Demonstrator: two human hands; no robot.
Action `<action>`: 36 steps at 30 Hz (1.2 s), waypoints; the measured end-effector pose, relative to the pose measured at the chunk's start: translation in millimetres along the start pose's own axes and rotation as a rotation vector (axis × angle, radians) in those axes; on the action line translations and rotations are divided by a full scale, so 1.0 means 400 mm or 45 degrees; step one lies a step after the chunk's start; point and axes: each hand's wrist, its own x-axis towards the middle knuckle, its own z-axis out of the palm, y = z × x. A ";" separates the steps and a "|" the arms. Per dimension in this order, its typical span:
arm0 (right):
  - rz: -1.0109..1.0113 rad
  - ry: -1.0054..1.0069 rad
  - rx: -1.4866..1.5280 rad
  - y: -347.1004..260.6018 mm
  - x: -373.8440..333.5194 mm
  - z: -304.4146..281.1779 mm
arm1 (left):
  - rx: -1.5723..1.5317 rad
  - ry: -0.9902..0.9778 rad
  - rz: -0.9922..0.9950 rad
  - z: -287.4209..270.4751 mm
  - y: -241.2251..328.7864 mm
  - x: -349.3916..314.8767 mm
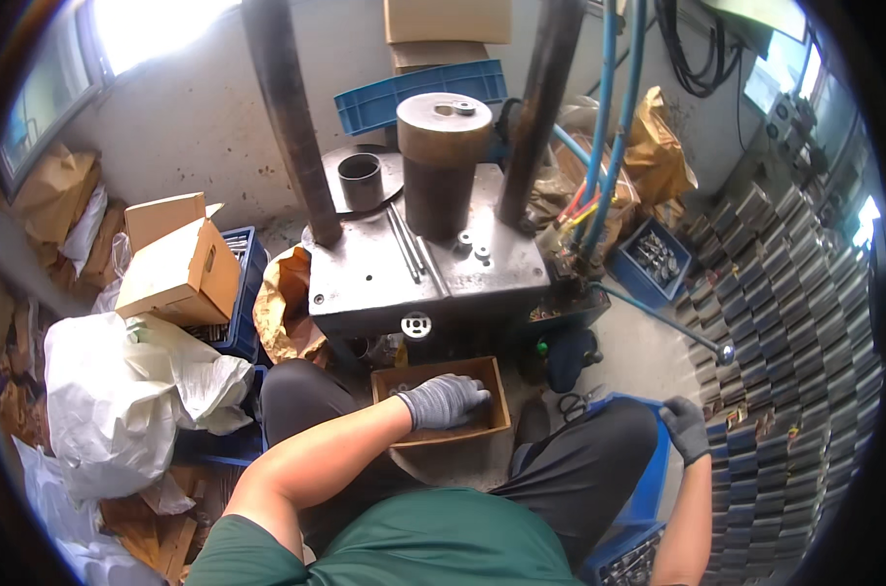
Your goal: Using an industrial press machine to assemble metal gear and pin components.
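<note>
My left hand [446,402], in a grey knit glove, reaches into a shallow brown box [498,391] between my knees. Its fingers are bent and pressed together over small round pieces [401,388]; what they grip is hidden. At the right my gloved right hand [685,428] hangs beside my knee with its fingers curled in; I cannot make out what is in it. Ahead stands a metal press table [365,278] bearing a thick steel cylinder [439,186] with a small ring part [465,108] on top. Small ring parts [481,253] and metal rods [405,244] lie by its base.
Two steel columns [288,117] flank the cylinder. A short black tube [361,182] stands at the left. Blue hoses [609,137] hang at the right. Blue bins [650,256], a cardboard box [181,269], a white sack [111,405] and stacked metal pieces [784,322] surround me. Scissors [572,405] lie on the floor.
</note>
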 end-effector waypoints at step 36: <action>-0.676 -0.067 0.430 -0.814 0.524 0.463 | -1.884 1.296 -0.930 -0.245 -0.210 -0.131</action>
